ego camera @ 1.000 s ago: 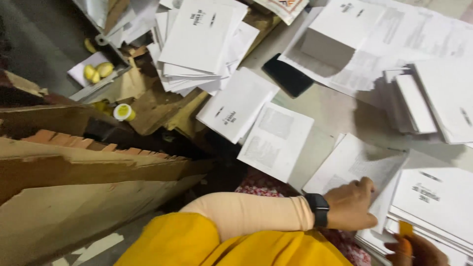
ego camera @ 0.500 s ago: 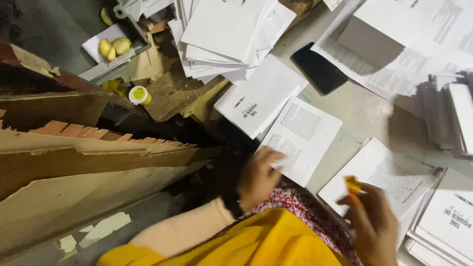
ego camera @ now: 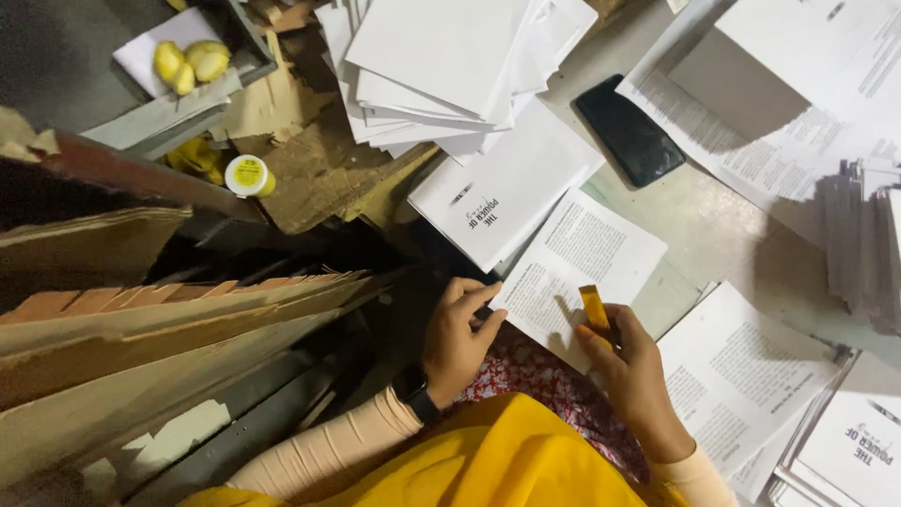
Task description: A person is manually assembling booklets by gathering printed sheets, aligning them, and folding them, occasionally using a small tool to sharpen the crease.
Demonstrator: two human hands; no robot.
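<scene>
My left hand (ego camera: 457, 333) rests its fingers on the near left edge of a printed white sheet (ego camera: 582, 263) lying on the table. Just to its right, my right hand (ego camera: 631, 361) grips a small orange stick-like tool (ego camera: 594, 308), holding it upright over the same sheet. A black watch sits on my left wrist, and my sleeves are beige and yellow. Another printed sheet (ego camera: 741, 376) lies to the right of my right hand.
A black phone (ego camera: 629, 131) lies on the table beyond the sheet. Stacks of white booklets (ego camera: 441, 56) spread across the back, more printed piles (ego camera: 859, 244) at the right. Cardboard sheets (ego camera: 141, 329) lean at the left, with a small yellow-lidded jar (ego camera: 247, 176) and yellowish lumps (ego camera: 190, 62) beyond.
My left hand has moved left from the right-hand sheets to the sheet in front of me. My right hand with the orange tool has come up beside it.
</scene>
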